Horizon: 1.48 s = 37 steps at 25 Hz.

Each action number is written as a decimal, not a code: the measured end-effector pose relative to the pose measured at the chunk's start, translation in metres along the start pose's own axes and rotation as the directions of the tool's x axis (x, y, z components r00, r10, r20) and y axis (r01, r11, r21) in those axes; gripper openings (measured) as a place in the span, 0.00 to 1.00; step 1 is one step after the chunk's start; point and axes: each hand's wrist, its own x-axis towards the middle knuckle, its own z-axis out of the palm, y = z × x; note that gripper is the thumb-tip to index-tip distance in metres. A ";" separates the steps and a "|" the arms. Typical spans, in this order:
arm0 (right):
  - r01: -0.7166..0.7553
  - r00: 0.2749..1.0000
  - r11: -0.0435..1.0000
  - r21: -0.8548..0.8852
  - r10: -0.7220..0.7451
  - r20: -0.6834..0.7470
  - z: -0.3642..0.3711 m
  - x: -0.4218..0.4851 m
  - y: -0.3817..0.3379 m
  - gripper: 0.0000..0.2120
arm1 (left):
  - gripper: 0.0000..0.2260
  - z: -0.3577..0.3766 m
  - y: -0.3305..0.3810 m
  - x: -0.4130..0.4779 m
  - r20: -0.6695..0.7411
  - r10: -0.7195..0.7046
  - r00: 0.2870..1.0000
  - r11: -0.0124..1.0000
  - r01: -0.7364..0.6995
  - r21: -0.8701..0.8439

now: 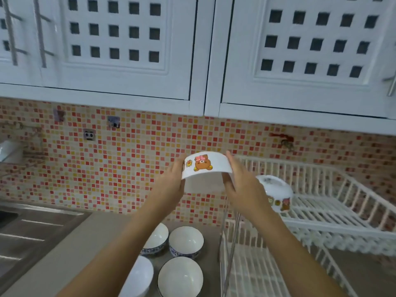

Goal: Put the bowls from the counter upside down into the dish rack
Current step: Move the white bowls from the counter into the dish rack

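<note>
A white bowl with a brown bear picture (205,165) is held upside down in the air in front of the tiled wall. My left hand (171,185) grips its left side and my right hand (242,183) its right side. To the right stands the white two-tier dish rack (334,202); another decorated bowl (276,192) lies upside down on its upper shelf. Below my arms, several white bowls sit upright on the counter, among them one with a blue pattern (186,241) and a plain one (180,277); my left forearm partly hides two of them.
A steel sink with a drainboard (32,234) lies at the left. White lattice cabinets (132,50) hang overhead, above the red and orange mosaic wall. The rack's lower shelf (252,273) shows no dishes. Grey counter (85,249) surrounds the bowls.
</note>
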 end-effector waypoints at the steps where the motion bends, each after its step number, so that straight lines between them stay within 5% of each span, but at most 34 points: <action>1: 0.014 1.000 0.998 -0.057 -0.015 -0.014 -0.014 0.003 0.005 0.28 | 0.27 0.004 0.006 0.006 -0.026 0.074 0.997 0.997 -0.073 0.040; 4: 0.052 0.997 0.991 -0.120 -0.059 -0.052 -0.048 0.008 0.025 0.33 | 0.30 0.016 0.032 0.026 -0.031 0.318 0.948 0.926 -0.303 0.227; 6: 0.054 0.995 0.991 -0.124 -0.064 -0.073 -0.062 0.012 0.043 0.34 | 0.31 0.021 0.054 0.039 -0.010 0.366 0.930 0.917 -0.359 0.174; 10: 0.014 0.990 1.000 0.003 -0.014 -0.143 -0.079 0.012 0.103 0.30 | 0.39 0.039 0.086 0.069 0.353 0.292 0.889 0.950 -0.228 -0.212; 13: 0.058 0.990 0.997 0.041 -0.052 -0.133 -0.088 0.014 0.142 0.26 | 0.36 0.063 0.103 0.088 0.439 0.299 0.847 0.940 -0.182 -0.289; 16: 0.062 0.995 0.997 0.043 -0.065 0.072 -0.101 0.021 0.178 0.35 | 0.32 0.094 0.117 0.105 0.424 0.287 0.859 0.950 -0.197 -0.244; 20: -0.088 0.906 0.996 0.016 0.073 0.416 -0.108 0.027 0.218 0.50 | 0.33 0.140 0.130 0.119 0.478 0.219 0.850 0.975 -0.202 -0.087; 25: -0.112 0.852 0.994 0.018 0.087 0.517 -0.082 0.030 0.241 0.49 | 0.36 0.178 0.128 0.115 0.547 0.129 0.827 0.977 -0.201 0.074; 37: -0.064 0.751 0.995 -0.075 0.097 0.653 -0.066 0.023 0.241 0.52 | 0.39 0.188 0.120 0.100 0.641 0.034 0.767 0.976 -0.164 0.145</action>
